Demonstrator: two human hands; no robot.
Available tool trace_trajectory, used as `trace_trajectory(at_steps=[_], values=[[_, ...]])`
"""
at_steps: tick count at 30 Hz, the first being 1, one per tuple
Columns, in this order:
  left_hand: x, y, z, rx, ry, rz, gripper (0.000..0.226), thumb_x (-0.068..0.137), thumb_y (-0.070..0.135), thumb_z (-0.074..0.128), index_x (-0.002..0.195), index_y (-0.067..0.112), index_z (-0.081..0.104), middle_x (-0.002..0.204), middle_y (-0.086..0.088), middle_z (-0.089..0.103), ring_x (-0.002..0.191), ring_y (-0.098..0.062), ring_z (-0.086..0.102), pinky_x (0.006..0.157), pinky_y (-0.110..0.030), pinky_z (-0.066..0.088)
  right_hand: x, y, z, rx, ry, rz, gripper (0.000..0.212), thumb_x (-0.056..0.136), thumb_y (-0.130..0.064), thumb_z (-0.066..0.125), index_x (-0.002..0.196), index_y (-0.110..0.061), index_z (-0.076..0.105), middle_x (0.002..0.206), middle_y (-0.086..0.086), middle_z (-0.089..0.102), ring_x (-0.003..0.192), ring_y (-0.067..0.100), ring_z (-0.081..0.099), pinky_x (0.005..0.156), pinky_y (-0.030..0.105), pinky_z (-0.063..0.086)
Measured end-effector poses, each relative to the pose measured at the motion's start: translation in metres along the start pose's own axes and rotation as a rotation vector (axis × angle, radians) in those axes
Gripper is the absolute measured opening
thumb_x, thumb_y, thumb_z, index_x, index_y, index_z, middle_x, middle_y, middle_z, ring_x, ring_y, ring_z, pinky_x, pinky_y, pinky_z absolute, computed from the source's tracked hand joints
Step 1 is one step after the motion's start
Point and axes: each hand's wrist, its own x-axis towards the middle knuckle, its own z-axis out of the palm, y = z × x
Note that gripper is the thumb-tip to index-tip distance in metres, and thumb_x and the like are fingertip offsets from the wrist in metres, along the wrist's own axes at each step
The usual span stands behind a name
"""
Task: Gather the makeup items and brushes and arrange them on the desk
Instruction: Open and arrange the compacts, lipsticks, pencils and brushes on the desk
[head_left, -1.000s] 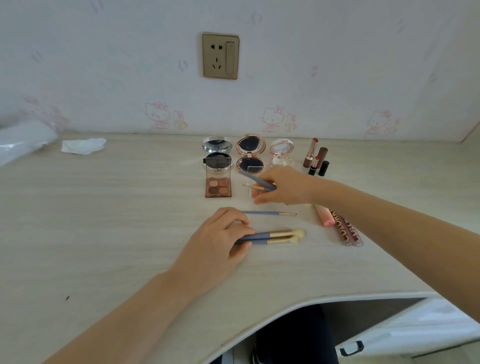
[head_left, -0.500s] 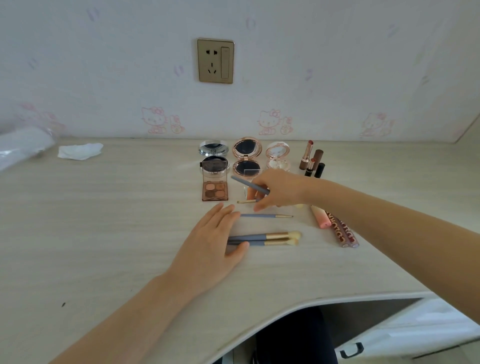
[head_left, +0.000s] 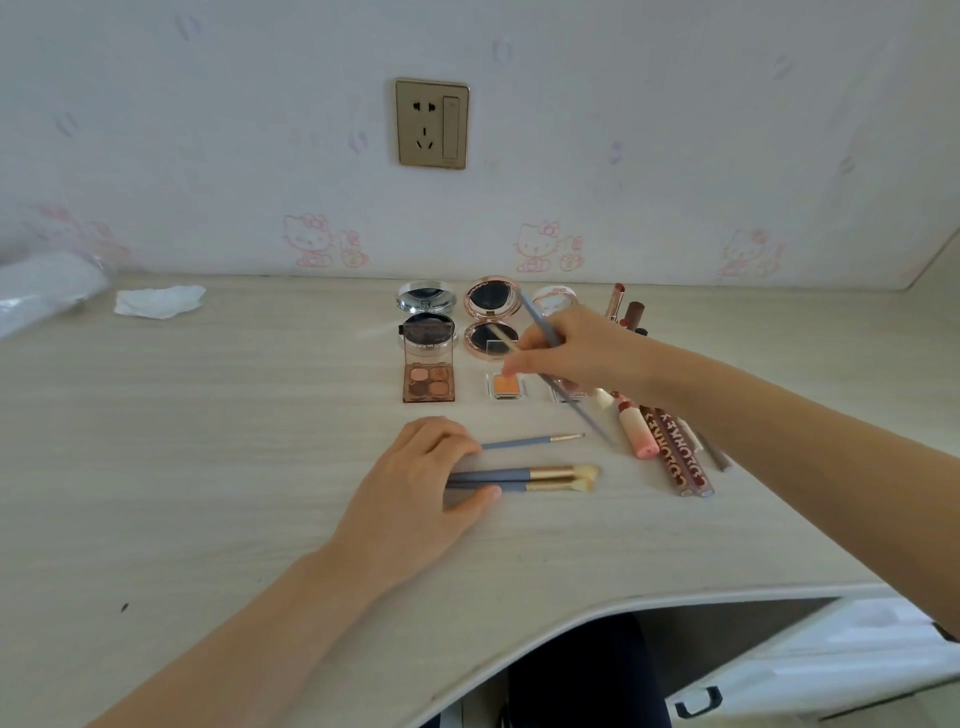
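My left hand (head_left: 421, 488) lies on the desk (head_left: 208, 467), fingers curled over the handles of two blue brushes with gold ferrules (head_left: 540, 478); their pale tips point right. A thin blue brush (head_left: 530, 442) lies just beyond them. Farther back, my right hand (head_left: 582, 353) pinches another thin blue brush (head_left: 540, 322), blurred and slanting down to the right. One fingertip hovers by a small orange pan (head_left: 503, 385). An eyeshadow palette (head_left: 428, 382), a silver compact (head_left: 426, 299) and a rose-gold compact (head_left: 491, 317) stand open behind.
Lipsticks (head_left: 618, 304) stand at the back right. A pink tube (head_left: 638, 434) and two brown lip-gloss tubes (head_left: 683, 460) lie under my right forearm. A crumpled tissue (head_left: 158, 301) and a plastic bag (head_left: 41, 291) sit far left. The desk's curved front edge (head_left: 597, 605) is near.
My right hand rose and swung its brush more upright, uncovering the orange pan. My left fingers curled back over the two brush handles.
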Motion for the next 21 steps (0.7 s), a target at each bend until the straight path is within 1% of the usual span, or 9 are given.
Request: trace_trajectory(at_steps=[2, 3, 6, 8, 11, 13, 15, 18, 21], values=[[0.003, 0.003, -0.005, -0.078, 0.007, -0.025, 0.038, 0.084, 0.043, 0.065, 0.113, 0.019, 0.063, 0.117, 0.012, 0.054, 0.116, -0.002, 0.042, 0.096, -0.002, 0.025, -0.005, -0.001, -0.003, 0.108, 0.008, 0.014, 0.030, 0.083, -0.029, 0.071, 0.056, -0.022, 0.059, 0.051, -0.009, 0.049, 0.047, 0.005, 0.043, 0.051, 0.021, 0.041], [0.006, 0.004, -0.007, -0.121, 0.013, -0.045, 0.038, 0.085, 0.044, 0.063, 0.115, 0.021, 0.063, 0.117, 0.014, 0.054, 0.116, 0.001, 0.043, 0.096, -0.001, 0.024, -0.008, -0.001, -0.004, 0.136, -0.005, 0.012, 0.029, 0.084, -0.028, 0.071, 0.057, -0.021, 0.062, 0.051, -0.011, 0.054, 0.047, 0.004, 0.045, 0.050, 0.020, 0.041], [0.015, 0.009, -0.011, -0.251, 0.019, -0.140, 0.036, 0.087, 0.048, 0.058, 0.117, 0.028, 0.062, 0.115, 0.021, 0.059, 0.111, 0.007, 0.048, 0.091, -0.008, 0.034, -0.014, -0.001, -0.004, 0.197, -0.044, 0.020, 0.018, 0.084, -0.027, 0.070, 0.079, -0.011, 0.074, 0.064, -0.008, 0.066, 0.054, 0.004, 0.050, 0.051, 0.020, 0.043], [0.021, 0.012, -0.011, -0.337, 0.015, -0.194, 0.027, 0.089, 0.042, 0.059, 0.112, 0.030, 0.063, 0.103, 0.021, 0.066, 0.103, 0.008, 0.056, 0.080, -0.009, 0.039, -0.015, 0.000, -0.004, 0.271, -0.033, 0.046, 0.020, 0.084, -0.026, 0.072, 0.087, -0.007, 0.075, 0.071, -0.004, 0.069, 0.057, 0.006, 0.050, 0.052, 0.022, 0.042], [0.029, 0.015, -0.011, -0.399, 0.060, -0.196, 0.010, 0.089, 0.024, 0.063, 0.094, 0.033, 0.064, 0.082, 0.020, 0.071, 0.092, 0.003, 0.063, 0.077, -0.007, 0.041, -0.019, 0.003, -0.006, 0.401, -0.021, 0.109, 0.022, 0.084, -0.024, 0.072, 0.092, -0.004, 0.074, 0.074, 0.001, 0.071, 0.056, 0.007, 0.049, 0.051, 0.020, 0.041], [0.033, 0.013, -0.012, -0.384, 0.085, -0.169, 0.020, 0.088, 0.016, 0.063, 0.086, 0.037, 0.064, 0.077, 0.021, 0.070, 0.083, 0.002, 0.064, 0.071, -0.004, 0.040, -0.022, 0.006, -0.009, 0.442, -0.009, 0.146, 0.025, 0.085, -0.025, 0.071, 0.100, -0.005, 0.071, 0.075, 0.003, 0.070, 0.057, 0.009, 0.050, 0.049, 0.020, 0.041], [0.036, 0.008, -0.013, -0.338, 0.078, -0.164, 0.021, 0.087, 0.014, 0.064, 0.085, 0.035, 0.066, 0.075, 0.021, 0.069, 0.079, 0.002, 0.063, 0.069, -0.005, 0.041, -0.027, 0.010, -0.013, 0.452, 0.028, 0.176, 0.026, 0.087, -0.031, 0.068, 0.104, -0.011, 0.066, 0.076, 0.003, 0.068, 0.060, 0.011, 0.052, 0.049, 0.022, 0.041], [0.041, -0.007, -0.012, -0.226, 0.042, -0.179, 0.014, 0.086, 0.016, 0.065, 0.091, 0.028, 0.070, 0.076, 0.017, 0.070, 0.079, -0.001, 0.063, 0.078, -0.020, 0.049, -0.036, 0.015, -0.021, 0.409, 0.111, 0.213, 0.029, 0.093, -0.041, 0.056, 0.112, -0.019, 0.055, 0.089, 0.006, 0.065, 0.060, 0.011, 0.055, 0.052, 0.026, 0.042], [0.047, -0.017, -0.011, -0.140, 0.004, -0.170, 0.013, 0.086, 0.020, 0.064, 0.092, 0.029, 0.071, 0.082, 0.012, 0.069, 0.080, -0.001, 0.062, 0.079, -0.025, 0.050, -0.048, 0.017, -0.020, 0.314, 0.148, 0.215, 0.014, 0.098, -0.038, 0.038, 0.106, -0.028, 0.043, 0.097, 0.009, 0.066, 0.065, 0.014, 0.057, 0.054, 0.028, 0.040]])
